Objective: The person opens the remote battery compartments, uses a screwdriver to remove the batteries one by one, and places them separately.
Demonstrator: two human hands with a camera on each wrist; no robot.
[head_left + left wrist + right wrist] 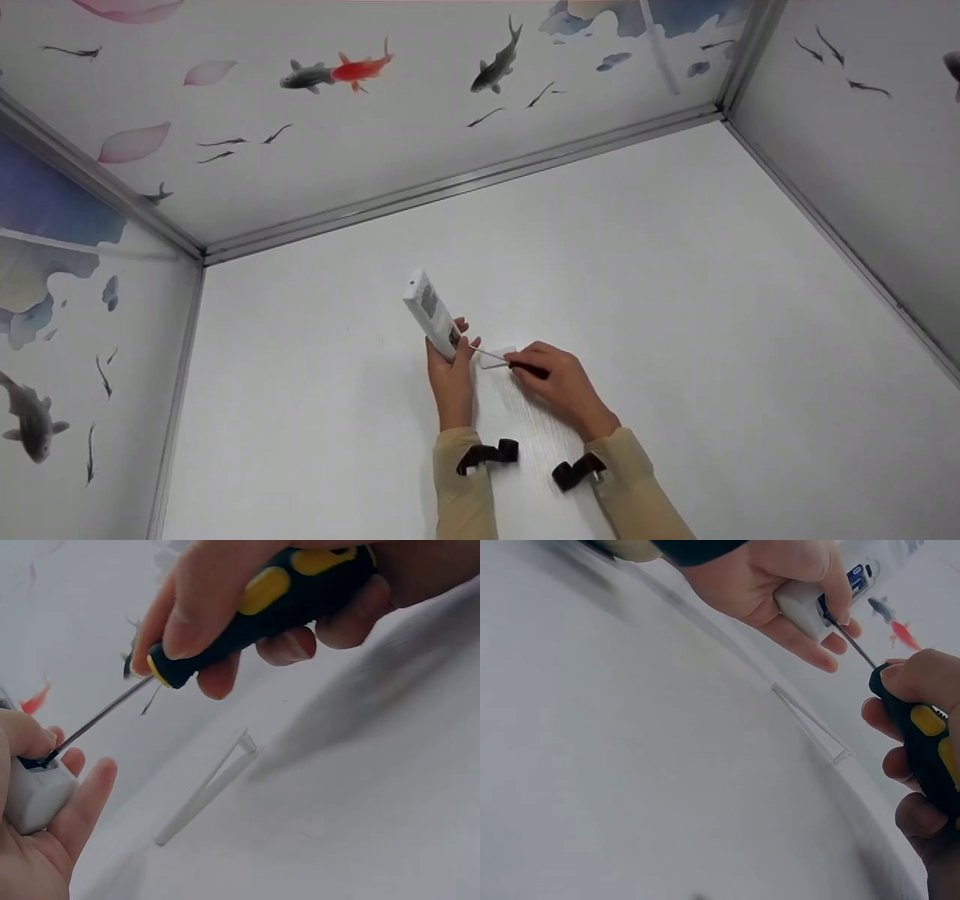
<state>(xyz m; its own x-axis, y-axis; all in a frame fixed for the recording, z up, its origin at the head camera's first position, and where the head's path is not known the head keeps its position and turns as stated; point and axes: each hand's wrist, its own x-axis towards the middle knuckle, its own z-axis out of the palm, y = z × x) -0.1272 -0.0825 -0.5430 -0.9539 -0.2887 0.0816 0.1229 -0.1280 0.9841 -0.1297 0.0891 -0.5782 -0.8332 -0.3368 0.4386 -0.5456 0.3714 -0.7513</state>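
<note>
My left hand (pixel 452 382) grips a white remote control (pixel 429 311), raised off the table and tilted. A blue battery (pixel 857 576) shows in its uncovered compartment, the thumb lying beside it. My right hand (pixel 562 382) holds a screwdriver (pixel 922 739) by its dark green and yellow handle. The thin metal shaft (pixel 105 714) points into the compartment's end, close to the left thumb; the exact contact of the tip is hidden. Below the hands, a small white cover (pixel 204 795) lies on the table.
The white tabletop (pixel 637 262) spreads around both hands. Grey metal frame rails (pixel 465 184) border it, and white panels (pixel 420 120) printed with fish and petals rise at the back and sides. Black wrist cameras (pixel 491 454) sit on both sleeves.
</note>
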